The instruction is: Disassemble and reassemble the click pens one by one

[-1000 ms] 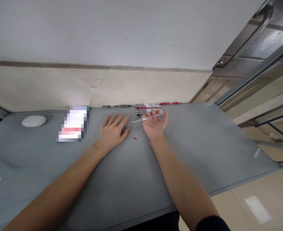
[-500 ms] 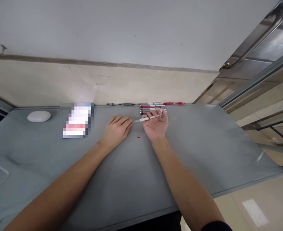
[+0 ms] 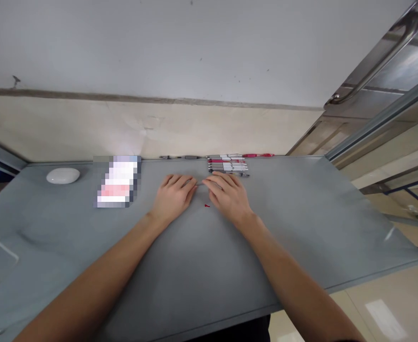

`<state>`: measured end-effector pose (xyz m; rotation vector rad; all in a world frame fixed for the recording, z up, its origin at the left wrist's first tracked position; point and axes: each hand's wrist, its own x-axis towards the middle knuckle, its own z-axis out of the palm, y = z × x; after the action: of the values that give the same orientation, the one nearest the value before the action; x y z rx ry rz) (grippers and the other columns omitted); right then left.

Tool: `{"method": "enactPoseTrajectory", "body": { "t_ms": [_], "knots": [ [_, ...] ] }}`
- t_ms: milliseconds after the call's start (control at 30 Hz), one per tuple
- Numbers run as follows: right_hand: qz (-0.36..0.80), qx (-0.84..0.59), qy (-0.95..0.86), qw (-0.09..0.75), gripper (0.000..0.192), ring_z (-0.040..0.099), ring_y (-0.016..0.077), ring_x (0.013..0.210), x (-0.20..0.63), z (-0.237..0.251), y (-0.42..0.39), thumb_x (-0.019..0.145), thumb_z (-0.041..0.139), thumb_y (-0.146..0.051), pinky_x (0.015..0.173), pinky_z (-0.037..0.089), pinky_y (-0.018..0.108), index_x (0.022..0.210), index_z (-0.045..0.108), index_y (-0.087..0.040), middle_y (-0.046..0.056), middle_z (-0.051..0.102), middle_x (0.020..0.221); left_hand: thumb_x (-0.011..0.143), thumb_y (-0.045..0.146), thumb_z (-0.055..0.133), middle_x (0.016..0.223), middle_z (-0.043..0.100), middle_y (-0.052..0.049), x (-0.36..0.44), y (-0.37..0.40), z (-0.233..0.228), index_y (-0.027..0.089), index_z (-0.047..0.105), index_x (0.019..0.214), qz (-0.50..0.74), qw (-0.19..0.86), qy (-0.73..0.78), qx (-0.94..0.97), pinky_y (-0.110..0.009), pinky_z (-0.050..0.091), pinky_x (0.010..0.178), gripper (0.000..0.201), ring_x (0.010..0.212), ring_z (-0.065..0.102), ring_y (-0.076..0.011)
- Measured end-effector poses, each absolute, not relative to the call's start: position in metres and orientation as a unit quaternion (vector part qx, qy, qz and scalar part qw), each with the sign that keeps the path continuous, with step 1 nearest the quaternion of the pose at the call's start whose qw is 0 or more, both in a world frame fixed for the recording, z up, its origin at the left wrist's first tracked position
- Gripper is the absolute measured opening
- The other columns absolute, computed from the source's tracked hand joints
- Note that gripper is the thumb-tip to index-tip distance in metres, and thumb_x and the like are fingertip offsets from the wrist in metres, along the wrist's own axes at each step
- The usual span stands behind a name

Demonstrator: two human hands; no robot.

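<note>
A thin pen [image 3: 200, 184] spans the gap between my two hands, with only a short grey stretch of it showing. My left hand [image 3: 174, 195] is closed on one end, palm down and fingers bent. On the other end, my right hand [image 3: 231, 197] is closed as well, back of the hand up, hiding most of the barrel. Just below the gap lies a small red piece [image 3: 207, 205] on the grey table [image 3: 194, 266]. Beyond my right hand, several pens [image 3: 228, 165] lie stacked in parallel, white, red and dark ones among them.
Along the wall edge rest a dark grey pen [image 3: 180, 157] and a red pen [image 3: 258, 155]. To the left are a phone-like blurred object [image 3: 118, 183] and a white rounded case [image 3: 63, 175]. A pale wall [image 3: 180, 123] bounds the table's far side.
My right hand has turned from palm up to palm down, covering the white pen barrel that showed before. My left hand keeps its hold on the other end.
</note>
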<state>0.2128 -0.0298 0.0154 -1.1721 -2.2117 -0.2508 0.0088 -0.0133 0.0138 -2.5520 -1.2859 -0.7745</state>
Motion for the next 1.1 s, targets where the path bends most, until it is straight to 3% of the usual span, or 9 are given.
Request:
{"method": "enactPoseTrajectory", "body": {
  "t_ms": [233, 433, 533, 1100],
  "knots": [
    [-0.168, -0.419, -0.841, 0.298, 0.035, 0.068, 0.0159, 0.095, 0.212, 0.011, -0.015, 0.093, 0.046, -0.006, 0.081, 0.043, 0.031, 0.104, 0.071, -0.027, 0.001, 0.076, 0.105, 0.1, 0.027, 0.045, 0.12, 0.072, -0.008, 0.008, -0.014, 0.014, 0.021, 0.072, 0.111, -0.267, 0.09, -0.422, -0.862, -0.043, 0.047, 0.096, 0.03, 0.105, 0.066, -0.0249],
    [-0.214, -0.44, -0.827, 0.276, 0.034, 0.067, 0.0153, 0.089, 0.232, 0.008, -0.006, 0.089, 0.05, -0.003, 0.073, 0.042, 0.03, 0.102, 0.071, -0.026, -0.001, 0.077, 0.103, 0.101, 0.034, 0.042, 0.144, 0.056, -0.011, 0.01, -0.014, 0.009, 0.02, 0.057, 0.138, -0.253, 0.089, -0.465, -0.844, -0.052, 0.033, 0.115, 0.042, 0.133, 0.051, -0.0301],
    [-0.196, -0.472, -0.822, 0.252, 0.033, 0.067, 0.0163, 0.087, 0.242, 0.006, -0.002, 0.088, 0.053, -0.003, 0.069, 0.042, 0.03, 0.1, 0.073, -0.025, 0.001, 0.078, 0.101, 0.102, 0.037, 0.039, 0.149, 0.051, -0.012, 0.011, -0.013, 0.004, 0.019, 0.054, 0.141, -0.231, 0.085, -0.48, -0.842, -0.055, 0.03, 0.116, 0.046, 0.138, 0.046, -0.0325],
    [-0.193, -0.494, -0.816, 0.229, 0.033, 0.066, 0.0183, 0.087, 0.263, 0.001, 0.014, 0.087, 0.052, -0.007, 0.071, 0.047, 0.032, 0.103, 0.075, -0.025, 0.002, 0.076, 0.104, 0.102, 0.04, 0.037, 0.148, 0.052, -0.013, 0.011, -0.012, 0.004, 0.018, 0.054, 0.141, -0.188, 0.052, -0.498, -0.845, -0.055, 0.032, 0.116, 0.048, 0.136, 0.048, -0.0326]
  ]
}}
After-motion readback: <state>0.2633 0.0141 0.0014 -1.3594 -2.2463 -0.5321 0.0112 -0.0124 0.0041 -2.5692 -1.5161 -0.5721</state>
